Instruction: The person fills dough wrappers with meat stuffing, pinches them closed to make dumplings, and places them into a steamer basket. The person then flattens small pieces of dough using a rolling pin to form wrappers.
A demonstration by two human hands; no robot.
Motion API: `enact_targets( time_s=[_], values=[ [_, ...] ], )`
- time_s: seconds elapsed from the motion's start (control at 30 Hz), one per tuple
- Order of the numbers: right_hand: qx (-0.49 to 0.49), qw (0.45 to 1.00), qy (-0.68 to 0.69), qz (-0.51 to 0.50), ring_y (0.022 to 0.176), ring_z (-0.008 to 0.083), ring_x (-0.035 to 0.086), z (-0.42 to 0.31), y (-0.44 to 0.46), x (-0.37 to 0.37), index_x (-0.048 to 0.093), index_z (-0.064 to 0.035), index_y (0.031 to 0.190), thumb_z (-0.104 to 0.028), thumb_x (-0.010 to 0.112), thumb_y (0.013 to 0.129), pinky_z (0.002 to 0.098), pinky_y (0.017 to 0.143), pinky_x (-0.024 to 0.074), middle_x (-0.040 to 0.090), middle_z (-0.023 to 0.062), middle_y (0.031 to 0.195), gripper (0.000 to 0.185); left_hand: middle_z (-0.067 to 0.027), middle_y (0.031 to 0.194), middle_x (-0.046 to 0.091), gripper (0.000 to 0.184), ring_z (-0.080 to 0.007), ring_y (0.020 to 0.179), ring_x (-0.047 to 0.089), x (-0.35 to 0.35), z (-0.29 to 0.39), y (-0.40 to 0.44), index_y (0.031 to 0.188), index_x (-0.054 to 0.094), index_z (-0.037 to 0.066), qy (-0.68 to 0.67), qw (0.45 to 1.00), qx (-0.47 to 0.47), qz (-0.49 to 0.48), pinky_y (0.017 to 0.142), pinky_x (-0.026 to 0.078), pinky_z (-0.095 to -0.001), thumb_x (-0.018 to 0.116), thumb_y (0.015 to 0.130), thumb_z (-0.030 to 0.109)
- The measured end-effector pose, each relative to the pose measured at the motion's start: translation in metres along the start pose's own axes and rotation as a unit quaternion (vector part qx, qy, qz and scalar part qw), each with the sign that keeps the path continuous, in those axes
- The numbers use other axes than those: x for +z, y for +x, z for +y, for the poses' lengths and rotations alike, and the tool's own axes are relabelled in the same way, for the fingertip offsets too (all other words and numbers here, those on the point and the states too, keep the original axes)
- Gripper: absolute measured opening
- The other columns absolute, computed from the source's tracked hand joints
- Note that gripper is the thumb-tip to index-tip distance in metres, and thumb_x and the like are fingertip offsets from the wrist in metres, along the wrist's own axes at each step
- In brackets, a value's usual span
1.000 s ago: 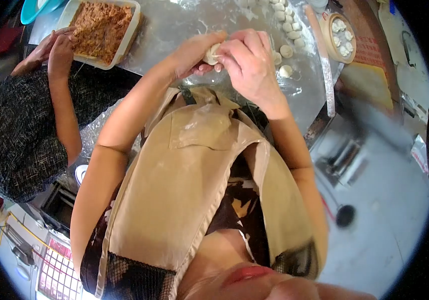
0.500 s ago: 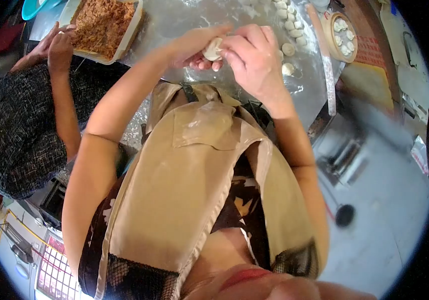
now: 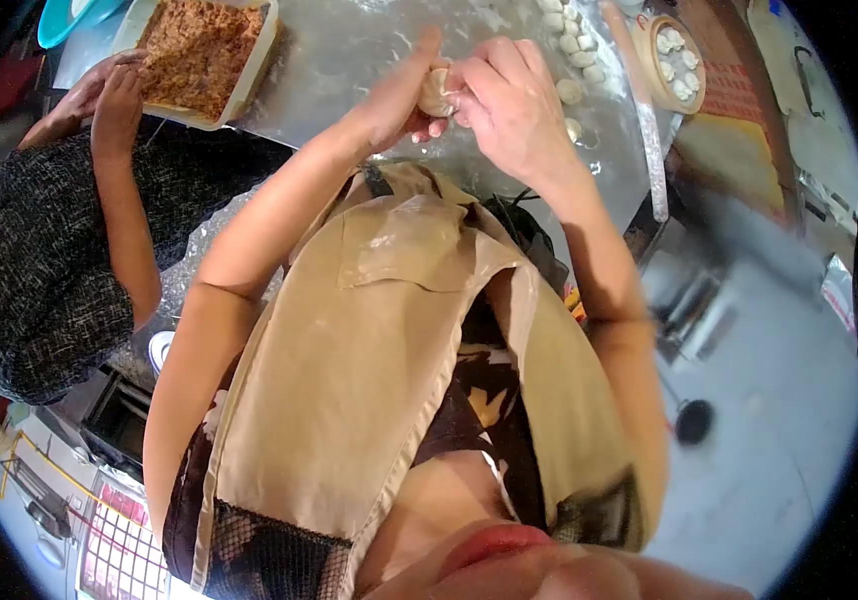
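Note:
A small round filled bun [image 3: 435, 94] of pale dough is held between my two hands above the floured metal table [image 3: 334, 70]. It rests in my left hand [image 3: 399, 104], whose fingers curl beneath it with the thumb pointing up. From the other side, the bent fingertips of my right hand [image 3: 509, 112] pinch the bun's edge. Just beyond my right hand lie a dough round [image 3: 569, 92] and several small dough pieces [image 3: 582, 58]. My right hand partly hides another dough round [image 3: 574, 130] at the table's near side.
A tub's orange-brown filling [image 3: 199, 50] stands at the left, near a co-worker's hands [image 3: 117, 98]. The co-worker sits close to my left arm. At the right lies a floury rolling pin [image 3: 641, 115], beside a bamboo steamer [image 3: 645, 62] holding several pleated buns.
The bun has turned between my fingers and shifted slightly right with both hands. The whole view has moved a little, and the table things appear slightly further left and up.

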State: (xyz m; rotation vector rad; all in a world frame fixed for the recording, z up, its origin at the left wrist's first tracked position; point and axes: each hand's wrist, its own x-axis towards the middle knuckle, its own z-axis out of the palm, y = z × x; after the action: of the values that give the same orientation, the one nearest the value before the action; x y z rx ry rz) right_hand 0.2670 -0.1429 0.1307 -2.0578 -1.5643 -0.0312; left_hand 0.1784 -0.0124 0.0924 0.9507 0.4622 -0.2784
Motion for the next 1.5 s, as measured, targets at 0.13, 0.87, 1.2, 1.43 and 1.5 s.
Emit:
enact_targets(
  time_s=[0.13,0.87,1.2,1.43,1.5],
  values=[
    [-0.006,0.999,-0.027,-0.018,0.090,0.0262,0.049,-0.001,0.003,-0.005,0.060,-0.0061,0.087,-0.008,0.066,0.071,0.0372,0.077,0.0434,0.053,0.0064,0.092,0.017,-0.0008,0.065,0.051,0.062,-0.0087,0.045,0.040,0.002,0.008,-0.005,0.083,0.054,0.011,0.015,1.000,-0.003,-0.004,0.039,0.024,-0.0217,0.024,0.090,0.065],
    [0.211,0.953,0.061,0.209,0.065,0.0197,0.054,-0.029,0.002,0.031,0.061,-0.0084,0.071,-0.011,0.072,0.065,0.0306,0.060,0.0444,0.054,0.0029,0.070,0.013,-0.0017,0.069,0.055,0.064,-0.0082,0.051,0.046,0.019,-0.023,0.028,0.088,0.058,0.005,-0.121,0.938,0.251,0.206,0.041,0.034,-0.0216,0.018,0.096,0.055],
    [-0.021,0.996,0.003,0.088,0.074,0.0220,0.052,0.007,0.000,0.011,0.060,-0.0066,0.072,-0.003,0.068,0.066,0.0313,0.069,0.0452,0.053,0.0038,0.074,0.010,0.0018,0.068,0.050,0.057,-0.0080,0.055,0.044,0.003,-0.006,0.013,0.088,0.054,0.009,-0.119,0.991,0.049,0.032,0.049,0.036,-0.0228,0.023,0.095,0.055],
    [-0.060,0.995,-0.061,0.060,0.076,0.0199,0.052,0.009,0.002,0.010,0.059,-0.0080,0.072,-0.010,0.069,0.064,0.0310,0.068,0.0446,0.053,0.0019,0.075,0.013,0.0039,0.064,0.048,0.055,-0.0050,0.051,0.039,0.010,-0.005,0.010,0.088,0.055,0.012,-0.080,0.993,0.024,0.086,0.043,0.026,-0.0190,0.026,0.094,0.058],
    [-0.052,0.992,-0.081,0.080,0.076,0.0197,0.052,0.006,-0.002,0.014,0.058,-0.0082,0.072,-0.009,0.069,0.064,0.0310,0.067,0.0443,0.053,0.0017,0.075,0.013,0.0039,0.065,0.049,0.054,-0.0048,0.051,0.038,0.014,-0.008,0.009,0.089,0.056,0.012,-0.078,0.990,0.021,0.111,0.043,0.025,-0.0190,0.026,0.094,0.057]
  ],
)
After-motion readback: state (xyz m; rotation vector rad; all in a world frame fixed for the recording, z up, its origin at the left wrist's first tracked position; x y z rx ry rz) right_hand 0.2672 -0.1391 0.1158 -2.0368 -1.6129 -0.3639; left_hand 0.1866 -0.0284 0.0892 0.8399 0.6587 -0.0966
